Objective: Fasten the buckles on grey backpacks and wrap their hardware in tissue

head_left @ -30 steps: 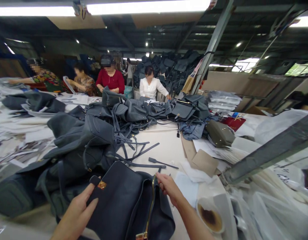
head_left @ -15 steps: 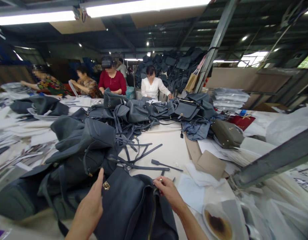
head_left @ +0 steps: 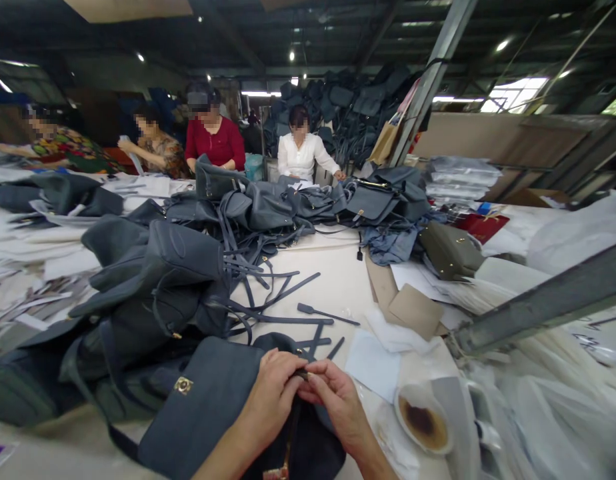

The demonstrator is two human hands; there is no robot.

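Note:
A dark blue-grey leather handbag [head_left: 208, 387] lies in front of me, its flap with a gold clasp [head_left: 183, 385] turned to the left. My left hand [head_left: 273, 390] and my right hand [head_left: 335, 397] meet at the bag's upper right edge. Both are closed, with thumbs and fingertips pinching a small dark end of the opening's edge. A zipper [head_left: 289, 440] with a gold-coloured edge runs from there toward me. The fingers hide exactly which part is pinched.
A heap of similar bags [head_left: 153, 280] rises on the left. Loose straps [head_left: 283, 320] lie beyond my hands. To the right are a pale blue sheet [head_left: 373, 363], a bowl with brown residue [head_left: 424, 420] and a slanting metal post [head_left: 538, 300]. Several co-workers sit across the table.
My left hand has moved right from beside the clasp, from open to closed, and joined my right hand at the bag's edge. The flap has shifted left, and the view has tilted down.

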